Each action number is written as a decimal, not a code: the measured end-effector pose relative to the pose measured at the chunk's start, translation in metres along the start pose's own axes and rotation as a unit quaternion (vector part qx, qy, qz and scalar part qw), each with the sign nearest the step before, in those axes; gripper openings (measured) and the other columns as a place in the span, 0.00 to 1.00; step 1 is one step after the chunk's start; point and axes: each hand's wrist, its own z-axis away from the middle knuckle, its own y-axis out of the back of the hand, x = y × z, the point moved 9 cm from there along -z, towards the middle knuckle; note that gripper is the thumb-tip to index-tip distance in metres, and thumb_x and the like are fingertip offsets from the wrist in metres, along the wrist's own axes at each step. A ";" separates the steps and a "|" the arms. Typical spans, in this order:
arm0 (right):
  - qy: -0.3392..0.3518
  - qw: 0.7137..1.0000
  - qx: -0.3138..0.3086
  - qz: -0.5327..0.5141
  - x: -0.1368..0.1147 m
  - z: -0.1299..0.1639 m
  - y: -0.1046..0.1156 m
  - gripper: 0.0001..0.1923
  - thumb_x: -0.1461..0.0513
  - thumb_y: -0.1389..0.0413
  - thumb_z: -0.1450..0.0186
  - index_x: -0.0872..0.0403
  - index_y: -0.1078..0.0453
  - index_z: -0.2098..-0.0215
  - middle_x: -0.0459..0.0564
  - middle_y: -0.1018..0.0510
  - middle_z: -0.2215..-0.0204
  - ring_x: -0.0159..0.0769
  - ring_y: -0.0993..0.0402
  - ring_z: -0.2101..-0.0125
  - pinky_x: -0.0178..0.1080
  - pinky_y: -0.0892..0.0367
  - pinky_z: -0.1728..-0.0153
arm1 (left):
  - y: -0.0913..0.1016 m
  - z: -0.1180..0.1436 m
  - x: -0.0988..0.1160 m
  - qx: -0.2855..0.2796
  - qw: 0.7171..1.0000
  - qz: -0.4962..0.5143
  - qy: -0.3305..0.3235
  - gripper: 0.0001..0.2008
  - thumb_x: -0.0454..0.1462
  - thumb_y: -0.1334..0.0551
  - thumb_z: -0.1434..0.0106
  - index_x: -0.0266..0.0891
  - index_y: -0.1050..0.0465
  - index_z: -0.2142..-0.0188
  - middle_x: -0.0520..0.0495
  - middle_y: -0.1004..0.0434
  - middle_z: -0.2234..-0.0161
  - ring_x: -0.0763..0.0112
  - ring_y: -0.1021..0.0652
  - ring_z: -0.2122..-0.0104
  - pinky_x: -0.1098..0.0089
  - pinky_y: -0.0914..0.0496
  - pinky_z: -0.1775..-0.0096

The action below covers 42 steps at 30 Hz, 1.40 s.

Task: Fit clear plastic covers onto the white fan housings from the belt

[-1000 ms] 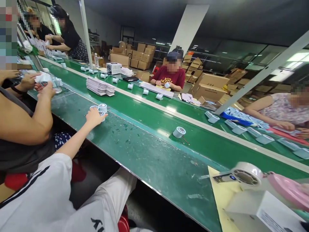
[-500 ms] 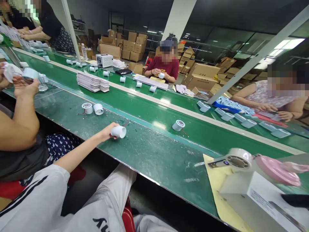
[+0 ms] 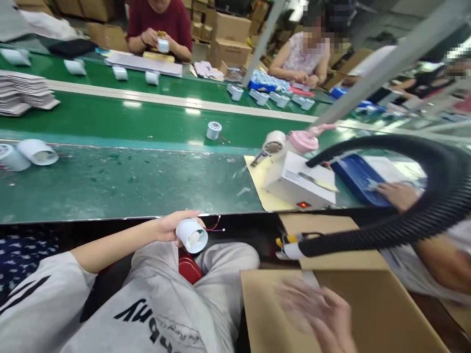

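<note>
Over lap, left hand [image 3: 170, 228]: grips white fan shell [image 3: 191, 236], wires trailing.
Right hand [image 3: 316, 314]: motion-blurred, spread open on cardboard box [image 3: 368, 314], part cropped.

Your left hand [image 3: 170, 228] grips a white cup-shaped part [image 3: 191, 235], smooth plastic w/ slight sheen, thin red wires at its back. Your right hand [image 3: 316, 314] lies on matt brown cardboard [image 3: 368, 314]. Bench top [image 3: 121, 184]: green, glossy, scuffed & flecked. Hose [image 3: 405, 225]: black ribbed plastic. Your trousers [image 3: 165, 304]: soft grey cloth, printed.
</note>
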 end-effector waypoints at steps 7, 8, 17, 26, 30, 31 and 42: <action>0.164 0.964 -0.128 -0.165 -0.095 -0.044 -0.093 0.13 0.50 0.53 0.23 0.46 0.38 0.47 0.58 0.25 0.41 0.46 0.22 0.45 0.50 0.25 0.46 | -0.034 -0.017 -0.021 -0.055 0.995 -0.069 0.044 0.23 0.53 0.31 0.44 0.34 0.26 0.64 0.50 0.26 0.79 0.76 0.30 0.85 0.77 0.38 0.86; 0.166 0.964 -0.129 -0.160 -0.098 -0.049 -0.096 0.14 0.50 0.55 0.22 0.47 0.36 0.49 0.58 0.23 0.43 0.46 0.23 0.44 0.50 0.27 0.44 | -0.033 -0.016 -0.020 -0.051 0.995 -0.079 0.041 0.23 0.53 0.32 0.44 0.34 0.26 0.64 0.51 0.26 0.79 0.76 0.31 0.85 0.77 0.38 0.86; 0.223 0.968 -0.041 0.103 -0.107 -0.050 -0.103 0.22 0.55 0.52 0.24 0.49 0.31 0.36 0.63 0.30 0.37 0.55 0.26 0.43 0.54 0.24 0.49 | -0.030 -0.013 -0.016 -0.031 0.977 -0.213 0.007 0.18 0.49 0.35 0.43 0.36 0.24 0.65 0.52 0.28 0.77 0.78 0.34 0.84 0.76 0.44 0.86; 0.150 0.980 -0.124 -0.046 -0.102 -0.060 -0.114 0.04 0.60 0.39 0.31 0.50 0.23 0.64 0.56 0.25 0.47 0.48 0.24 0.46 0.50 0.26 0.47 | -0.057 0.011 0.031 0.028 0.840 -0.466 -0.277 0.12 0.41 0.30 0.42 0.41 0.21 0.59 0.46 0.24 0.59 0.62 0.24 0.58 0.64 0.30 0.53; 0.104 0.986 -0.023 -0.129 -0.094 -0.063 -0.103 0.11 0.59 0.42 0.29 0.51 0.24 0.69 0.55 0.21 0.55 0.44 0.20 0.55 0.45 0.24 0.55 | -0.050 0.007 0.024 0.024 0.832 -0.466 -0.299 0.27 0.49 0.23 0.49 0.41 0.20 0.53 0.45 0.25 0.58 0.61 0.24 0.58 0.62 0.28 0.52; 0.093 0.985 -0.005 -0.147 -0.092 -0.063 -0.102 0.11 0.58 0.42 0.30 0.51 0.24 0.70 0.55 0.20 0.56 0.43 0.20 0.58 0.43 0.24 0.59 | -0.048 0.005 0.022 0.016 0.830 -0.470 -0.300 0.29 0.50 0.23 0.51 0.42 0.20 0.51 0.44 0.26 0.57 0.60 0.24 0.57 0.60 0.28 0.51; 0.035 0.952 -0.027 -0.303 -0.075 -0.065 -0.104 0.17 0.46 0.35 0.35 0.49 0.20 0.70 0.55 0.16 0.52 0.50 0.20 0.49 0.53 0.25 0.46 | -0.054 0.001 0.003 -0.074 0.901 -0.372 -0.209 0.32 0.39 0.26 0.44 0.42 0.27 0.40 0.39 0.22 0.45 0.57 0.20 0.51 0.63 0.25 0.53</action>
